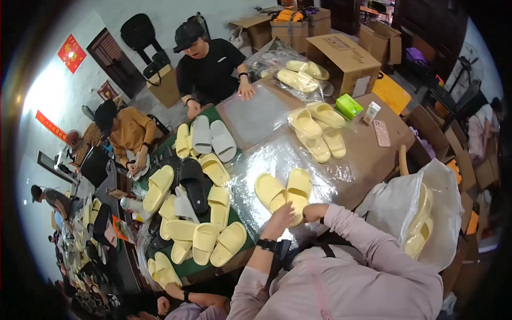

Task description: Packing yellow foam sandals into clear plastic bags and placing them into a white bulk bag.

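A pair of pale yellow slippers, the left slipper point(271, 191) and the right slipper point(298, 188), lies side by side on clear plastic sheeting point(250, 170) in front of me, toes pointing away. My left hand point(279, 221) reaches to the heels with its fingers stretched out and close together, near the gap between the slippers. At the right slipper's heel edge, my right hand point(314, 213) is curled and appears to grip it; its fingertips are partly hidden.
Several yellow, grey and black slippers point(205, 242) cover the green table part at left. More bagged yellow slippers point(319, 130), a green box point(348, 107) and a phone point(381, 133) lie ahead right. A white bag point(445, 213) stands at right. Two co-workers sit across and left.
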Demonstrator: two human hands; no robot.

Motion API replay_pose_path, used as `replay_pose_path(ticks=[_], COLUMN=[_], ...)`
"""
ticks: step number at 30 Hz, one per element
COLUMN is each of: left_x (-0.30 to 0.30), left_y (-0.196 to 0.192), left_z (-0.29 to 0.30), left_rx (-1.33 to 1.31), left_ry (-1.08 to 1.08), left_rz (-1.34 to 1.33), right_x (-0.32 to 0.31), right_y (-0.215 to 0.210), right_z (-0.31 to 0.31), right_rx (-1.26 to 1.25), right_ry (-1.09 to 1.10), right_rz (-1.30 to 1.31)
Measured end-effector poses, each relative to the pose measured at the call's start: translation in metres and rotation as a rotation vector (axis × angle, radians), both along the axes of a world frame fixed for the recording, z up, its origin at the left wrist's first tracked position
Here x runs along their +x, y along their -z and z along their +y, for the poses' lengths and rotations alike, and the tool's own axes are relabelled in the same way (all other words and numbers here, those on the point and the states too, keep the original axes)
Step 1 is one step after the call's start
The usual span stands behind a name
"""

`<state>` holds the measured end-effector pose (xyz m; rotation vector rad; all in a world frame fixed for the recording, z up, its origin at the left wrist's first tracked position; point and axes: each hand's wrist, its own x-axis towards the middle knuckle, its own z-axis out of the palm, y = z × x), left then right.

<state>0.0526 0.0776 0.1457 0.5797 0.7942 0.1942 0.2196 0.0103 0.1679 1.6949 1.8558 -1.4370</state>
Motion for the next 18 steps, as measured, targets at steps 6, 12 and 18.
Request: replay_pose_path(ticks=[6, 12, 18], left_x=[-0.038, -0.015, -0.015], left_y=[0.037, -0.042, -0.055], left_z=[-0.012, -0.03, -0.038], left_rx=[0.693, 0.546, 0.155], left_ry=[0.369, 0.283, -0.007], left_rz=[0.515, -0.071, -0.308], right_x=[-0.01, -0.054, -0.074], right_y=[-0.013, -0.065, -0.105], right_z=[0.01, 0.044, 0.059], right_rx=[1.009, 1.087, 1.052], right_ry=[0.539, 0.767, 0.74], right_rz=[0.01, 0.403, 0.662])
